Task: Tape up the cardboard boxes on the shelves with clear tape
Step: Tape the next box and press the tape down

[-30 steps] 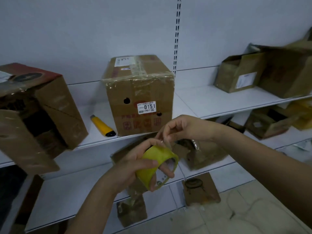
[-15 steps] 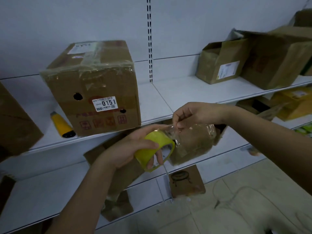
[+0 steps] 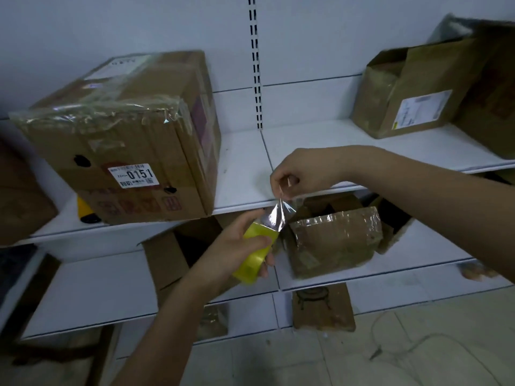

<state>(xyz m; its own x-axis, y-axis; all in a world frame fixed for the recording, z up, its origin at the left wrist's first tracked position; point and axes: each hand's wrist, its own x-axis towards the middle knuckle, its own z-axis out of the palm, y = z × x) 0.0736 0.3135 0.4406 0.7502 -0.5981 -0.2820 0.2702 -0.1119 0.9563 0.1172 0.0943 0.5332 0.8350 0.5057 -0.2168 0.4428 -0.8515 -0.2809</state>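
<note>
the left hand (image 3: 237,247) is gripping the yellow tape roll (image 3: 255,253); the right hand (image 3: 302,169) is pinching its clear tape end (image 3: 278,215). the box labelled 0151 (image 3: 122,140) is looking taped; the open box (image 3: 404,90) on the upper shelf (image 3: 320,146) is awaiting tape.

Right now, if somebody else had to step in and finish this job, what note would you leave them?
Left hand grips the yellow tape roll. Right hand pinches the free tape end, a short strip pulled off the roll.
Done: the 0151 box on the upper shelf is already taped along its top edges.
Left: the open box at upper right, and other boxes on the lower shelves.
</note>
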